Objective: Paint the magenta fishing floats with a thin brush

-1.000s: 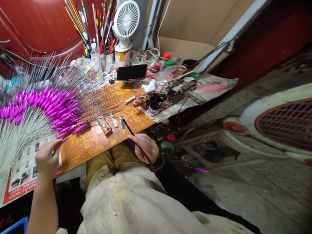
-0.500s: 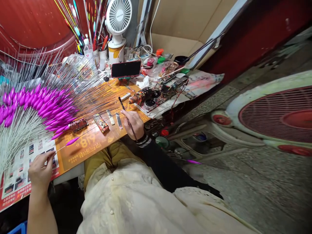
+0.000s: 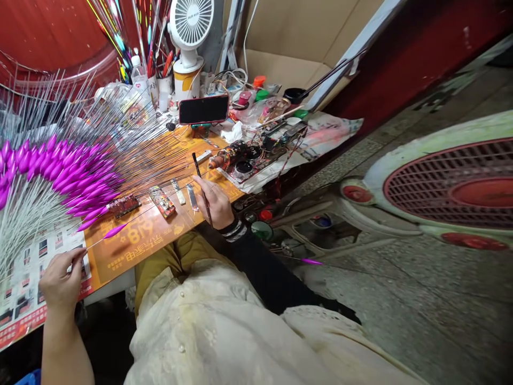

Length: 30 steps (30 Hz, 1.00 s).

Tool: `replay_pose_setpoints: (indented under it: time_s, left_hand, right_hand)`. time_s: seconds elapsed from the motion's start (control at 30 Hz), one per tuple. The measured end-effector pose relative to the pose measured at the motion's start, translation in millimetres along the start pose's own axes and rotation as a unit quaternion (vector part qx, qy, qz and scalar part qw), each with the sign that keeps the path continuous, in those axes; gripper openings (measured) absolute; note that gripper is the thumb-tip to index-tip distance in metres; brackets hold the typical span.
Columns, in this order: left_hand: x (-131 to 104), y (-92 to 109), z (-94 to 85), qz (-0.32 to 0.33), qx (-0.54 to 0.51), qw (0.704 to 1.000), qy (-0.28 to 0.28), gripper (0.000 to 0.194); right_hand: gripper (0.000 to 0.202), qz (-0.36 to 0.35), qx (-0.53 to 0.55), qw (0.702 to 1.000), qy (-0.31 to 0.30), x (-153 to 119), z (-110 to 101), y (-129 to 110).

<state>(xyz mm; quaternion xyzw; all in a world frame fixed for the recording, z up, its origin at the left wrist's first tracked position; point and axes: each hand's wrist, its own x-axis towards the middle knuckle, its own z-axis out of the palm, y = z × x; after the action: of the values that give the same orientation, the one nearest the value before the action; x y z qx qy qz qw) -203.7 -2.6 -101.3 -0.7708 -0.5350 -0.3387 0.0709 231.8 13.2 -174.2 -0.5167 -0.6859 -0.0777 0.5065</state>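
Head view, seen from where I stand: just past the left hand (image 3: 61, 279), a dense bunch of magenta floats (image 3: 76, 168) blocks the way with its spread stems, and a patterned box (image 3: 162, 202) lies between both hands. That left hand pinches a single float (image 3: 115, 231) by its pale stem, the bulb pointing toward the right hand (image 3: 216, 203), which grips a slim brush (image 3: 196, 163) slantwise. Orange printing covers the desk (image 3: 120, 259) beneath; beyond the right hand stand a propped phone (image 3: 203, 110) and a white fan (image 3: 191, 22).
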Motion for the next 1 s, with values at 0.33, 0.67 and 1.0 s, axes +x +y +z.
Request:
replay_pose_setpoints:
  time_s: [0.33,0.67,1.0]
  left_hand:
    - [-1.6,0.0,2.9,0.042,0.009,0.999,-0.012,0.012]
    - [-2.8,1.0,14.6,0.097,0.030,0.995,0.005,0.014]
    - [-12.2,3.7,7.1,0.099,0.035,0.994,0.007,0.018]
  right_hand:
    - [0.055,0.030,-0.003,0.999,-0.028,2.1,2.5,1.4]
    - [0.062,0.031,-0.019,0.998,-0.050,9.2,2.3,2.6]
    - [0.065,0.034,-0.024,0.996,-0.075,11.1,0.9,1.5]
